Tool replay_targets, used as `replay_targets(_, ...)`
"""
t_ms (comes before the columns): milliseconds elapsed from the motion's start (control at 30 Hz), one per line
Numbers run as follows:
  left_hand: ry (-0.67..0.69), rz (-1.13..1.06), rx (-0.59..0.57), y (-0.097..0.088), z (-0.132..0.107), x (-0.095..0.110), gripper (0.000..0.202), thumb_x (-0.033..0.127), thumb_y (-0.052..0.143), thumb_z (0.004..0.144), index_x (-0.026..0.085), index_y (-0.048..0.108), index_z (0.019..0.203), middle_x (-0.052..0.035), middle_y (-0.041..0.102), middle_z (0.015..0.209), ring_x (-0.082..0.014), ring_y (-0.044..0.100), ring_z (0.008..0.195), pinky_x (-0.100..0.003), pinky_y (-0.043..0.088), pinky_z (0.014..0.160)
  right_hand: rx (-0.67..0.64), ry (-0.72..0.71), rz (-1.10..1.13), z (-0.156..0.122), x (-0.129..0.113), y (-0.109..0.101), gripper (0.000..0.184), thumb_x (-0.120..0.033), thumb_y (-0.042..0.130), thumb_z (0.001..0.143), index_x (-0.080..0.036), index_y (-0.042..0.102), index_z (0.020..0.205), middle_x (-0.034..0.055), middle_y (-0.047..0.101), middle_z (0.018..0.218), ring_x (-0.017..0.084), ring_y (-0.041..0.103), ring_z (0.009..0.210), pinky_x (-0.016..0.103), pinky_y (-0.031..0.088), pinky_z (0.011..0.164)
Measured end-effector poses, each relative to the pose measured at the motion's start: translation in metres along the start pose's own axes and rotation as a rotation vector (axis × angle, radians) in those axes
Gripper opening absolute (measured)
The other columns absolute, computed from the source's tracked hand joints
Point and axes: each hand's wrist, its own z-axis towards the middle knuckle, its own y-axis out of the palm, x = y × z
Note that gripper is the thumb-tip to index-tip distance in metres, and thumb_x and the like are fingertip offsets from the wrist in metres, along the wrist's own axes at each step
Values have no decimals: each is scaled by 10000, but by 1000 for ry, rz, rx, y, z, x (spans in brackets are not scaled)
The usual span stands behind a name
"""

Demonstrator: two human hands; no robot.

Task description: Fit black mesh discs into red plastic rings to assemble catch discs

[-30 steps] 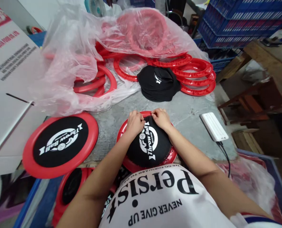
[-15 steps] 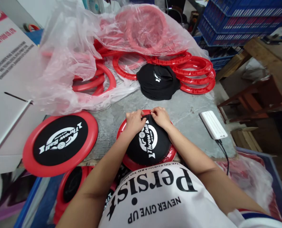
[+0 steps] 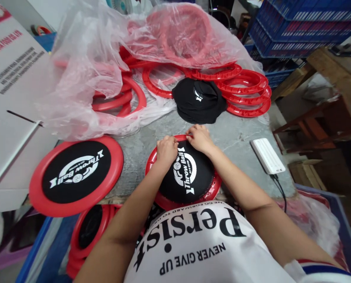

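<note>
A red-rimmed disc with a black "Throw Ball" fabric centre (image 3: pixel 203 167) lies at the table's front edge, against the white shirt. My left hand (image 3: pixel 167 151) is closed on its far rim, left of the top, with curled fingers on the fabric edge. Just to the right, my right hand (image 3: pixel 200 138) grips the same far rim, its fingers bent over the red edge and thumb near the fabric. The fingertips are partly hidden. Black fabric covers (image 3: pixel 197 104) lie in a pile beyond the hands. Another red and black disc (image 3: pixel 76 173) rests at the left.
Bare red rings (image 3: pixel 249 98) are stacked at the back right, beside a plastic bag (image 3: pixel 84 78) of more rings. A white power bank (image 3: pixel 267 156) with a cable lies at the right. A carton (image 3: pixel 13 94) stands left; blue crates (image 3: pixel 305 31) are behind.
The fabric now lies flatter and tighter at the disc's far edge. My right hand has shifted slightly outward over the rim; my left hand stays at nearly the same spot.
</note>
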Motion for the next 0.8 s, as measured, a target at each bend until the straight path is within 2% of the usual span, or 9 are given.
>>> replay_targets(67,-7,-10,6,0,1,-2,185,193,569,967,182,743,1027,-111,735,1102,-283,680,1078,-398,476,985,-24,-76,42,13,-5,-2,183,-230,632,911,-184,748,1046,135,674,1270,330,536,1216,475,410,1066)
replay_targets(167,-10,-47,19,1,1,-4,173,188,589,949,190,753,1003,-104,724,1068,-271,681,1030,-372,496,948,-110,-177,111,32,-6,7,88,-184,650,877,-172,734,854,100,720,1141,270,595,1149,421,402,1080)
replay_targets(267,-3,-91,51,3,1,-7,161,189,598,938,208,757,953,-85,703,1014,-251,670,987,-355,505,923,-179,-206,205,40,-1,23,155,-159,644,857,-181,674,707,50,735,924,219,643,1044,358,432,1029)
replay_targets(333,2,-117,78,4,2,-8,157,190,601,935,208,756,926,-78,682,994,-239,661,970,-347,511,915,-174,-194,276,39,3,31,175,-153,631,851,-188,661,681,34,733,873,200,660,999,331,453,991)
replay_targets(467,-36,-162,95,5,5,-9,140,176,613,912,203,743,868,-70,661,981,-224,653,955,-337,517,912,-103,-188,322,31,7,35,178,-157,626,832,-193,661,662,51,762,989,199,674,1019,357,444,1037)
replay_targets(600,-87,-201,69,2,8,-7,141,164,610,896,200,738,849,-69,667,982,-214,656,950,-330,516,901,-86,-194,301,27,5,33,140,-157,631,817,-199,670,688,65,766,1104,205,677,1080,369,430,1071)
replay_targets(800,-119,-197,54,0,9,-6,143,168,611,888,207,741,841,-61,675,985,-207,658,930,-327,517,885,-91,-173,292,26,7,33,139,-160,621,820,-205,652,693,51,757,1134,196,666,1082,364,435,1071)
